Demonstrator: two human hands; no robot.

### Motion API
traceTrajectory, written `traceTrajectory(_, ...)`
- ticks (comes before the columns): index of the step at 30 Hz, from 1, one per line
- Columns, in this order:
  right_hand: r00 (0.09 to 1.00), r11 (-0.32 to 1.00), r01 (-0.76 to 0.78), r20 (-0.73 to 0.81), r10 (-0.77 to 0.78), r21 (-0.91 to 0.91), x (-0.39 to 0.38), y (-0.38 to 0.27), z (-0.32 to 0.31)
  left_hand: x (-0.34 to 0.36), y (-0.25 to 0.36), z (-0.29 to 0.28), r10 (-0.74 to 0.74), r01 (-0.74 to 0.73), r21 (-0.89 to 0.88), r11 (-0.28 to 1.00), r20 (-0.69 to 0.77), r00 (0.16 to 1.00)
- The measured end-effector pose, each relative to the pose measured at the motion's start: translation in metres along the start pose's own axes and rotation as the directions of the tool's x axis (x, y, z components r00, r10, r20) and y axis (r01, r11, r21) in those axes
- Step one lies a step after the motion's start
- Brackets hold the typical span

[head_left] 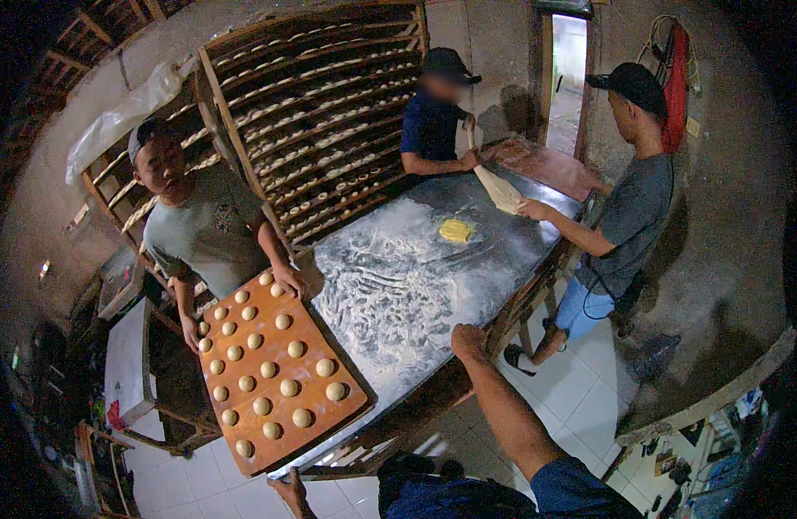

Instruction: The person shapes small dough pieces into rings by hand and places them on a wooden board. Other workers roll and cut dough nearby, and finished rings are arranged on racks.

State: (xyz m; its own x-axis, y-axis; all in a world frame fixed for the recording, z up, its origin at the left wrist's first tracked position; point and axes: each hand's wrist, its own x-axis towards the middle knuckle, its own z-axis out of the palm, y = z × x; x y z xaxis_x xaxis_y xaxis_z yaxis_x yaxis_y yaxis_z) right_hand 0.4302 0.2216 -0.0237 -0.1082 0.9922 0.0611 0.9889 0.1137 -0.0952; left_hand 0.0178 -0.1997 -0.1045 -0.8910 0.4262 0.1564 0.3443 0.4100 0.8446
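My right hand (469, 340) is closed in a fist at the near edge of the floured metal-topped table (416, 346); I see nothing in it. Low in the picture, my left hand (290, 495) is by the table's near left corner, below the board, its thumb and a finger apart and the rest partly hidden. An orange-brown board (268, 333) bears several rows of round dough balls (289, 387). A person on the left has both hands on that board. Farther along the table lies a yellow lump (455, 230), soft-looking, on the flour.
Across the table, two people in caps hold a long pale piece of dough (499, 192) between them. Behind stands a tall wooden rack (210, 73) with shelves of dough pieces. A reddish board (545, 169) lies at the table's far end. White floor tiles (580, 398) show at right.
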Motion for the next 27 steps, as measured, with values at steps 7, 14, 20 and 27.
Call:
traceTrajectory(7, 1.000, 0.997, -0.022, 0.009, 0.022, 0.069, -0.004, -0.005, -0.014, -0.005, 0.007, -0.004, 0.045, -0.049, -0.216, 0.975, -0.023, 0.999)
traceTrajectory(14, 1.000, 0.996, -0.005, 0.024, 0.003, 0.093, -0.010, -0.008, -0.033, 0.000, 0.014, -0.006, 0.005, 0.022, -0.301, 0.953, 0.089, 0.996)
traceTrajectory(20, 0.998, 0.996, -0.025, -0.050, 0.029, 0.086, -0.013, -0.002, -0.035, -0.003, 0.020, 0.007, 0.030, -0.014, -0.270, 0.963, 0.055, 0.998)
traceTrajectory(27, 0.999, 0.988, -0.021, -0.045, 0.029, 0.154, -0.007, -0.012, -0.013, -0.002, -0.003, -0.010, 0.001, 0.003, -0.242, 0.970, 0.017, 1.000)
